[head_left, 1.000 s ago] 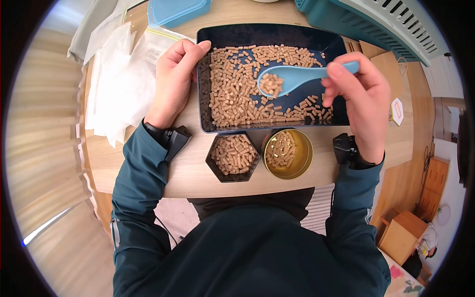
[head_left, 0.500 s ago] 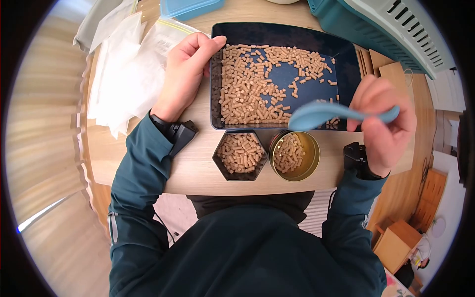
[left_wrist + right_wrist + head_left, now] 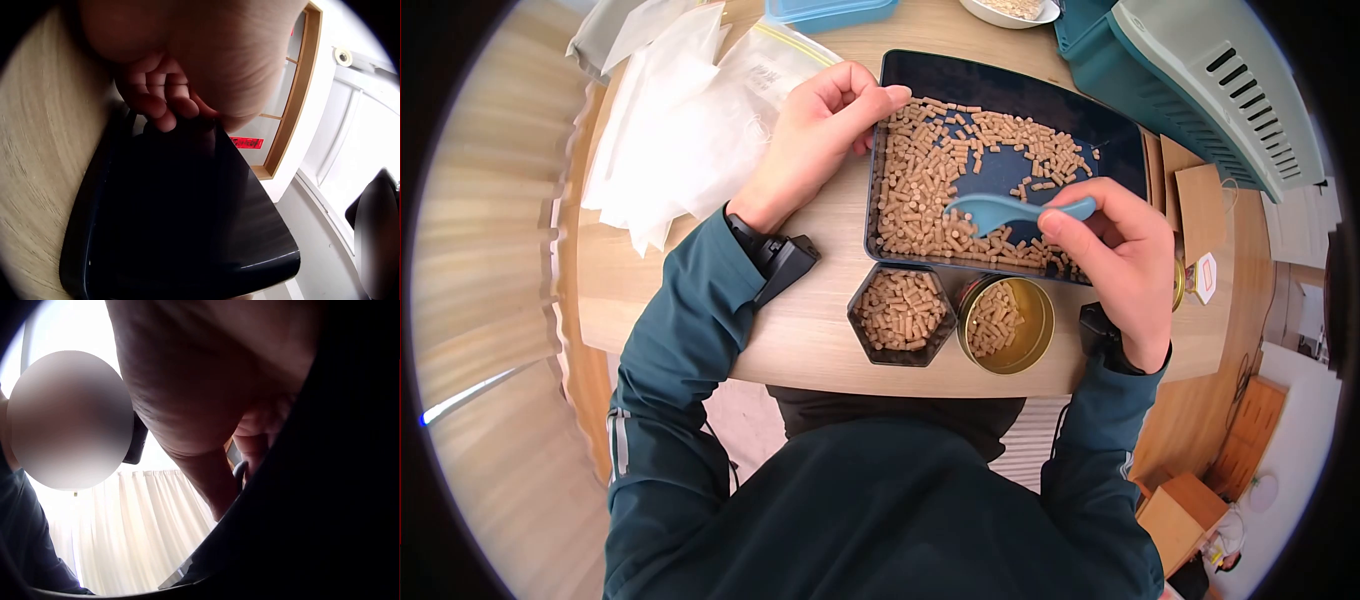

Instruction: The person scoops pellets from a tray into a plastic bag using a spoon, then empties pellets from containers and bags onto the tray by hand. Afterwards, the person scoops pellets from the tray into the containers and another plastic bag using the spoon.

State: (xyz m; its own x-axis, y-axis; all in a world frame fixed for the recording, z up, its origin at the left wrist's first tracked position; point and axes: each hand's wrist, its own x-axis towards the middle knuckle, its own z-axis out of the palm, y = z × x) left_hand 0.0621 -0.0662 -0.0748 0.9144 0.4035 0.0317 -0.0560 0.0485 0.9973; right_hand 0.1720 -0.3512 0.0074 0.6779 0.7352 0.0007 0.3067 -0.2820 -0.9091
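Note:
In the head view a dark navy tray (image 3: 1000, 72) holds many short tan pellets (image 3: 915, 185). My left hand (image 3: 815, 135) grips its left rim, thumb on top. The left wrist view shows those fingers (image 3: 153, 103) curled against the tray's outer wall. My right hand (image 3: 1125, 255) pinches the handle of a light blue spoon (image 3: 1025, 210), its bowl tilted down among the pellets near the tray's front side. A black hexagonal container (image 3: 897, 357) full of pellets stands in front of the tray. Beside it, a gold round tin (image 3: 1035, 335) has pellets heaped on its left side.
Clear plastic bags (image 3: 675, 140) lie at the left. Along the back are a blue plastic box (image 3: 830, 12) and a white bowl (image 3: 1040, 18). A teal and grey slotted crate (image 3: 1220, 95) and cardboard (image 3: 1200, 205) stand right of the tray.
The spoon, loaded with pellets a second ago, swung toward the tray's front edge near the tin, then back left into the pellets. My left hand kept its grip on the rim.

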